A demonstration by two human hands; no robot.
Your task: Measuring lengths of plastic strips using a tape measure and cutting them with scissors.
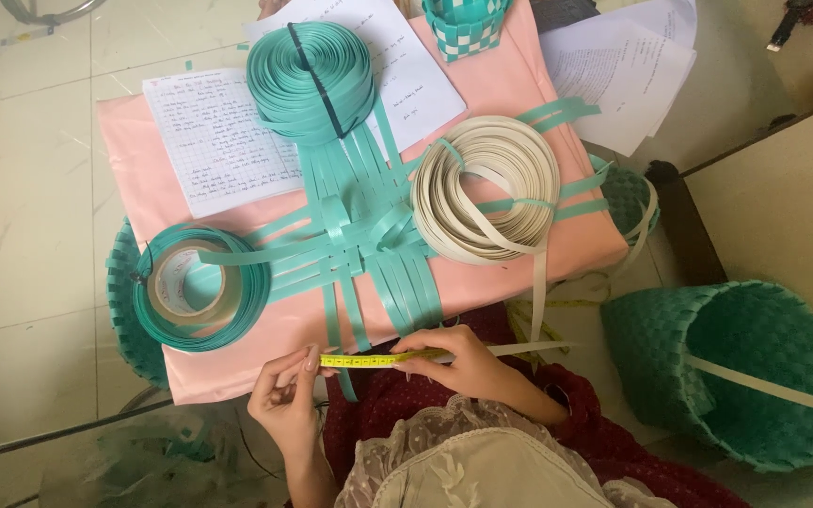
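Observation:
A yellow measuring tape [374,359] is stretched level between my two hands at the near edge of a pink-covered table [519,94]. My left hand [284,400] pinches its left end. My right hand [458,359] pinches it further right, together with a cream strip [524,349] that runs along the tape. Loose teal strips [369,254] lie crossed over the pink cloth just beyond the tape, some hanging over the near edge.
On the table sit a big teal strip coil [310,80], a cream strip coil [486,188], a thin teal coil with a tape roll [185,287] inside, and written sheets [214,141]. A teal woven basket [736,376] lies on its side at right; a small checked one [463,23] stands at the far edge.

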